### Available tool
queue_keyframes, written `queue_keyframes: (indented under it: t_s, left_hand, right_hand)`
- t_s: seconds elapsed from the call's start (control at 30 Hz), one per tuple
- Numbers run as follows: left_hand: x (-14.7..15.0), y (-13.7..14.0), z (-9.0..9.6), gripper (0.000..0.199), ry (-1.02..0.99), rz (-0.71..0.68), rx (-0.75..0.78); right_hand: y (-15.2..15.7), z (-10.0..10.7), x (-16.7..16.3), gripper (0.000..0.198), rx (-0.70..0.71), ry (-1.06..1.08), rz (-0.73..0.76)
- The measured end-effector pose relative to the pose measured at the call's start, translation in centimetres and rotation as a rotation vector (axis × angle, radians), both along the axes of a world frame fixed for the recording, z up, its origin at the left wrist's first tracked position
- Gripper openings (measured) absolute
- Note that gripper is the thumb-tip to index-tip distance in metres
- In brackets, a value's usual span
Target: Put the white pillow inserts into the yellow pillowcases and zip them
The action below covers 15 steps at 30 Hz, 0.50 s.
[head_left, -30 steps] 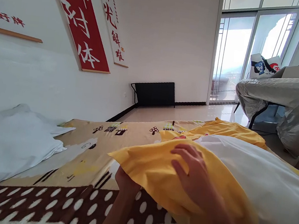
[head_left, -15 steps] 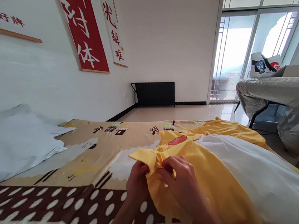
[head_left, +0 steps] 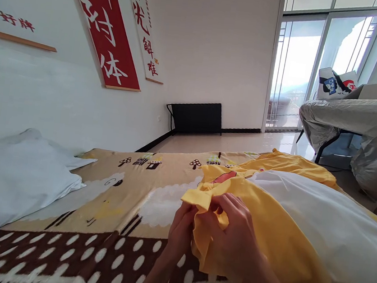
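A yellow pillowcase (head_left: 278,247) with a reddish patch lies partly over a plump white pillow (head_left: 323,216) on the right of the bed. My left hand (head_left: 181,227) is closed on the edge of the pillowcase, its fingertips mostly hidden behind a raised fold. Close beside it, my right hand (head_left: 233,228) pinches the gathered cloth with bent fingers. The pillow's white side stays exposed to the right of both hands.
A patterned blanket (head_left: 81,211) covers the bed. Another white pillow (head_left: 17,176) rests at the left by the wall. A black folded frame (head_left: 196,117) leans against the far wall, and a plastic-covered table (head_left: 358,111) holding boxes stands at right.
Both hands have shifted slightly to the right with the pillowcase edge. The held fold now stands up more, and the cloth below it is more bunched.
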<state>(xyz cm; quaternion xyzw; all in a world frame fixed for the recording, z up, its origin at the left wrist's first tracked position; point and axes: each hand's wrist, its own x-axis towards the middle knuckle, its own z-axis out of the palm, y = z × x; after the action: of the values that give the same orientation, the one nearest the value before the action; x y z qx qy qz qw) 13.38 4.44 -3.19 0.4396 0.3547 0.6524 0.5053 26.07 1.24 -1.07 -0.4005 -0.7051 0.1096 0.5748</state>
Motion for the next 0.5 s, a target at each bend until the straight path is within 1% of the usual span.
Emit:
queue_keyframes:
  t_s: [0.07, 0.13, 0.23, 0.3, 0.37, 0.43, 0.5]
  left_hand:
    - [-0.1, 0.3, -0.4, 0.017, -0.012, -0.058, 0.016]
    - [-0.3, 0.8, -1.0, 0.021, -0.062, -0.095, 0.018]
    - [-0.5, 1.4, -1.9, 0.028, -0.107, -0.072, -0.006]
    - [-0.5, 1.4, -2.3, 0.027, -0.082, -0.054, -0.02]
    - [-0.4, 1.2, -2.5, 0.027, -0.032, -0.06, -0.006]
    - [-0.4, 1.0, -2.8, 0.032, 0.021, -0.086, 0.023]
    - [-0.5, 1.0, -3.1, 0.037, 0.08, -0.101, 0.055]
  right_hand:
    - [-0.1, 0.0, 0.0, 0.013, 0.025, 0.01, -0.022]
    - [-0.1, 0.2, 0.2, 0.016, 0.05, 0.039, 0.001]
    - [-0.3, 0.6, 0.6, 0.018, 0.028, 0.064, 0.044]
    - [-0.4, 0.6, 0.8, 0.019, -0.017, 0.068, 0.036]
    - [-0.4, 0.5, 0.6, 0.014, -0.041, 0.059, 0.001]
    - [-0.4, 0.3, 0.3, 0.011, -0.025, 0.017, -0.027]
    - [-0.3, 0.0, 0.1, 0.006, 0.031, -0.035, -0.055]
